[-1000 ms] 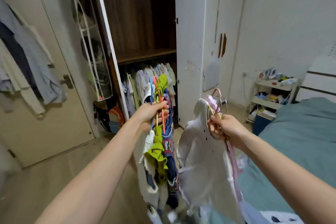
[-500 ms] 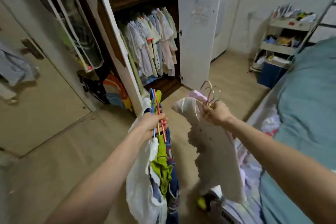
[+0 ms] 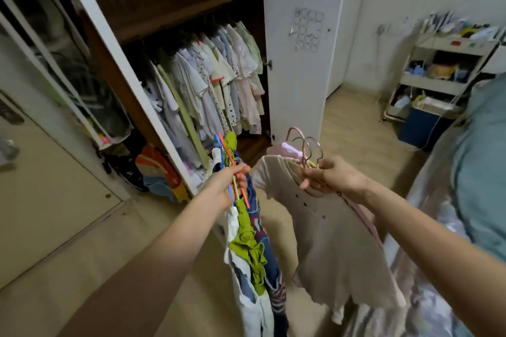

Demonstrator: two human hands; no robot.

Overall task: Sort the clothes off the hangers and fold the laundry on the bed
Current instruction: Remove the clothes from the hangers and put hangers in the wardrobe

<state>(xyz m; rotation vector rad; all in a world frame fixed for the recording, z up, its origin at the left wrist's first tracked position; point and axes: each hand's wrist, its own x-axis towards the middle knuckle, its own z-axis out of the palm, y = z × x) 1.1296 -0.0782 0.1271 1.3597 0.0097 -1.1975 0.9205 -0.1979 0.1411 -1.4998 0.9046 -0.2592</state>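
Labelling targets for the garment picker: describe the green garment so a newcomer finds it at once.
Start at the open wardrobe, then drop to the left hand, whose grip closes on a bunch of coloured plastic hangers. The green garment hangs there, between a white piece and a navy patterned one. It alone is bright lime with ruffled edges.

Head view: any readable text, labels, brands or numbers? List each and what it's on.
None readable.
Sticker sheet on the wardrobe door: rows of outlined shapes, no legible characters.
Cart by the wall: items on its shelves too small and blurred to read.
Clothes held by the left hand and right hand: no print legible.
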